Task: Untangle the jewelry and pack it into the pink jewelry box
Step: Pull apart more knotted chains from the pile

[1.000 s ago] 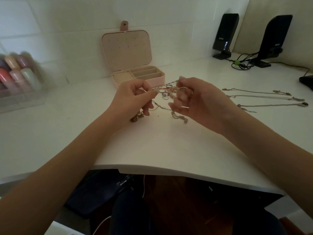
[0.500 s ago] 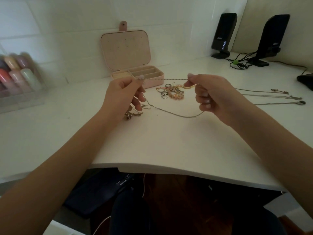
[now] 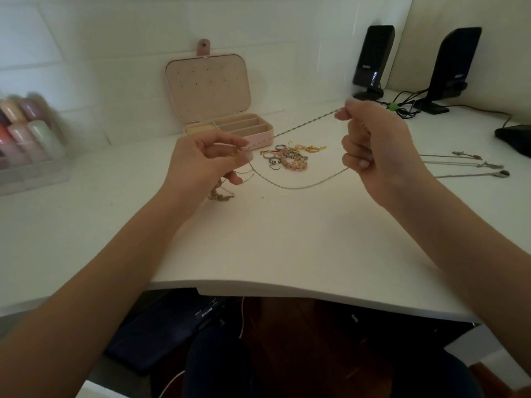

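Note:
A thin silver chain (image 3: pixel 301 126) stretches between my two hands above the white desk. My left hand (image 3: pixel 209 159) pinches one end near the box's front; more chain loops hang below it down to a small gold tangle (image 3: pixel 219 195) on the desk. My right hand (image 3: pixel 373 142) is raised and pinches the other end, with the chain sagging in a loop (image 3: pixel 298 186) beneath. The pink jewelry box (image 3: pixel 230 127) stands open at the back, lid upright. A pile of rings and pink and gold pieces (image 3: pixel 290 158) lies between my hands.
Three straightened necklaces (image 3: pixel 465 165) lie at the right. Two black speakers (image 3: pixel 372 60) with cables stand at the back right, and a dark object (image 3: pixel 514 136) sits at the far right edge. A clear organiser of coloured bottles (image 3: pixel 26 133) is at the left. The desk's front edge (image 3: pixel 287 288) curves near me.
My hands have moved apart, the right one up and to the right, drawing the silver chain out taut. The pile of rings, hidden a second ago, now shows between them.

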